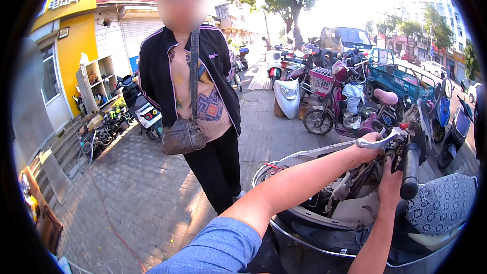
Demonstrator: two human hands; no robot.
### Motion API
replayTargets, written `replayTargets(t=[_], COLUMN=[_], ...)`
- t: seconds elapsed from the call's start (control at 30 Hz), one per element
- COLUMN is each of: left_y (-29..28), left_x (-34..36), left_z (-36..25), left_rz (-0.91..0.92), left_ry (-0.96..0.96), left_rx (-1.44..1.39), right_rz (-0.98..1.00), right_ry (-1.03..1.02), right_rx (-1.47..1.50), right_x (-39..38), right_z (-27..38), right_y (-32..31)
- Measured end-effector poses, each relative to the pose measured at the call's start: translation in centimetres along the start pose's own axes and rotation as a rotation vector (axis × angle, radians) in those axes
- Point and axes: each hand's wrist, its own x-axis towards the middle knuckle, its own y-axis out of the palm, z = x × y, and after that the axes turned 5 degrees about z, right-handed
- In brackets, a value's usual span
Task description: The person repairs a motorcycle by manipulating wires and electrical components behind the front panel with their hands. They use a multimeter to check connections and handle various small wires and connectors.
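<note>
In front of me on the right is an electric scooter (355, 208) with its front cover off, its wires and frame laid bare. My left hand (371, 148) reaches across to the handlebar, fingers curled beside the silver brake lever (378, 140). Just below it, my right hand (389, 180) is up against the underside of the handlebar, thumb and fingers drawn together among the wiring. What either hand pinches is too small to make out. A black rubber grip (410, 170) points toward me, right of my right hand. Loose cables (350, 185) hang inside the open body.
A person (190, 86) in a dark jacket with a brown bag (184, 137) stands facing me, left of the scooter. Behind it are a purple scooter (350, 106), a white body panel (287, 97) and a teal cargo tricycle (401, 78). A patterned seat cover (442, 204) lies at right.
</note>
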Motion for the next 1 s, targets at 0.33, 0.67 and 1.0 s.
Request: replayTargets(t=[0.33, 0.67, 1.0], left_y=[4.4, 2.3, 6.3], left_x=[-0.9, 0.8, 0.1], left_z=[2.7, 9.6, 5.6], left_rz=[-0.328, -0.127, -0.43], left_ry=[0.218, 0.051, 0.236], left_rx=[0.268, -0.814, -0.061], right_rz=[-0.088, 0.168, 0.777], right_ry=[-0.038, -0.751, 0.146], right_rx=[0.192, -0.033, 0.578], right_x=[-1.2, -3.5, 17.8], right_z=[2.5, 1.7, -1.8], right_y=[-0.4, -18.5, -38.9])
